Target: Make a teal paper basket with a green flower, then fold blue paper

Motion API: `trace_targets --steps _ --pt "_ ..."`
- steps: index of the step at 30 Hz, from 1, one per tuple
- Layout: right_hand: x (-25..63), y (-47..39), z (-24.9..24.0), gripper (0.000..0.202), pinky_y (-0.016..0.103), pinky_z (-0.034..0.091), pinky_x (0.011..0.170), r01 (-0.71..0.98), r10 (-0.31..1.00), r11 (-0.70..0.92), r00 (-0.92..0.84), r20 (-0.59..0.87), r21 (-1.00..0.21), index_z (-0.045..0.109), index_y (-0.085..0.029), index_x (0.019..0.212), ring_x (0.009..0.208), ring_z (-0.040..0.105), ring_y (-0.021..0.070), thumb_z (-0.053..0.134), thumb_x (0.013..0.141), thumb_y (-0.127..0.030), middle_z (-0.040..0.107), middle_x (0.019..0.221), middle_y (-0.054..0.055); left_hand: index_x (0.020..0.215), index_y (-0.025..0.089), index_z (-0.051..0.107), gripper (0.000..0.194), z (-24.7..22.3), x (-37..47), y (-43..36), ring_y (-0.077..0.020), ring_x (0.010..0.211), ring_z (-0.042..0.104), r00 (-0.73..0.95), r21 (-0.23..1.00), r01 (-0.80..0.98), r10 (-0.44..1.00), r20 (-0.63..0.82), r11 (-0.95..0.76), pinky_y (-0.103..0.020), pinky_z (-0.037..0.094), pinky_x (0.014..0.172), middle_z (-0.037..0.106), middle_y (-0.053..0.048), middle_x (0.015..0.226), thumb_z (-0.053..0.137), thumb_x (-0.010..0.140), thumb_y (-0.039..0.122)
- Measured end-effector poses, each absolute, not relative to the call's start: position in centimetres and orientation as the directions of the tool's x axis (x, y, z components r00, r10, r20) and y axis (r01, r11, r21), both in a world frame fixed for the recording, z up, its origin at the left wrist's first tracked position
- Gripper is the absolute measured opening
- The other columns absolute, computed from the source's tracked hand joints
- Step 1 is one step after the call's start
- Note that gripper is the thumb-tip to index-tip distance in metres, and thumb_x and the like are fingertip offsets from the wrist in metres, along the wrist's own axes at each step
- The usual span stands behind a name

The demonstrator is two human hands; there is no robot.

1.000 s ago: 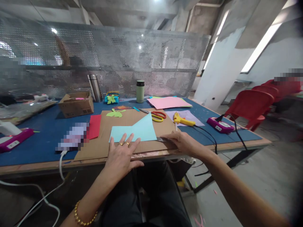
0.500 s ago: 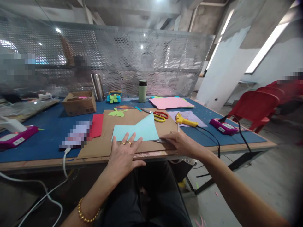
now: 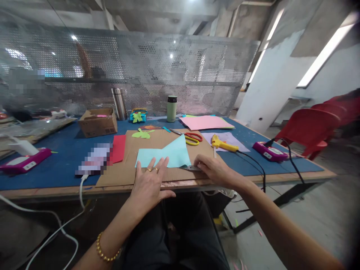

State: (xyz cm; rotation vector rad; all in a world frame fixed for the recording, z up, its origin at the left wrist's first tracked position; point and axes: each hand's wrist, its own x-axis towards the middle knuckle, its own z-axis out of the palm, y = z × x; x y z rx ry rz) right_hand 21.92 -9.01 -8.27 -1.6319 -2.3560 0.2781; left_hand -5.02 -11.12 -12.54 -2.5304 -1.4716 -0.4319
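Note:
A light blue sheet of paper [image 3: 165, 153], cut or folded with a slanted upper edge, lies on a piece of brown cardboard [image 3: 118, 174]. My left hand [image 3: 149, 183], fingers spread, presses down on its lower edge. At the paper's lower right corner, my right hand [image 3: 212, 168] is closed on a thin grey metal strip [image 3: 191, 168] with a small hole in it. The strip's other end is hidden in my hand, so its exact kind is unclear. Just beyond the paper lie scissors [image 3: 194, 138] with red and yellow handles.
A yellow glue gun [image 3: 225, 144] rests on lilac paper [image 3: 239, 142], its cord trailing over the table edge. Green paper cut-outs [image 3: 143, 133], a red sheet [image 3: 119, 148], a phone [image 3: 95, 159], a cardboard box [image 3: 98, 125], bottles and purple power strips surround the work area.
My right hand has drawn its fingers in and lifted slightly, and more of the metal strip shows. My left hand stays on the paper. The view has shifted a little.

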Motion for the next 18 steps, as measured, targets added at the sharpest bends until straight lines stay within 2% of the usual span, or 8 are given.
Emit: trace_targets --steps 7,13,18 --pt "20.2 -8.4 -7.6 0.024 0.027 0.04 0.073 0.897 0.958 0.287 -0.275 0.085 -0.337 0.063 -0.021 0.103 0.087 0.064 0.0178 0.039 0.099 -0.019 0.071 0.098 0.005 0.163 0.022 0.023 0.104 -12.5 -5.0 -11.1 -0.0383 0.151 0.034 0.46 0.017 0.87 0.822 0.336 -0.493 -0.075 0.021 0.118 0.04 -0.016 0.161 0.072 0.082 0.064" --pt "21.0 -8.4 -7.5 0.022 0.028 0.041 0.073 0.878 0.936 0.352 -0.336 0.105 -0.326 0.064 -0.021 0.098 0.087 0.064 0.019 0.043 0.097 -0.019 0.071 0.094 0.004 0.163 0.022 0.022 0.104 -12.7 -5.0 -11.0 -0.0382 0.151 0.034 0.46 0.031 0.866 0.82 0.341 -0.499 -0.076 0.018 0.119 0.04 -0.016 0.161 0.072 0.082 0.064" --pt "20.4 -8.1 -7.4 0.021 0.028 0.042 0.073 0.877 0.941 0.337 -0.314 0.123 -0.343 0.064 -0.022 0.098 0.085 0.064 0.0184 0.043 0.097 -0.02 0.071 0.094 0.003 0.163 0.023 0.021 0.104 -12.8 -5.1 -11.0 -0.0388 0.151 0.034 0.463 0.02 0.865 0.814 0.351 -0.501 -0.075 0.019 0.119 0.042 -0.016 0.16 0.071 0.082 0.065"
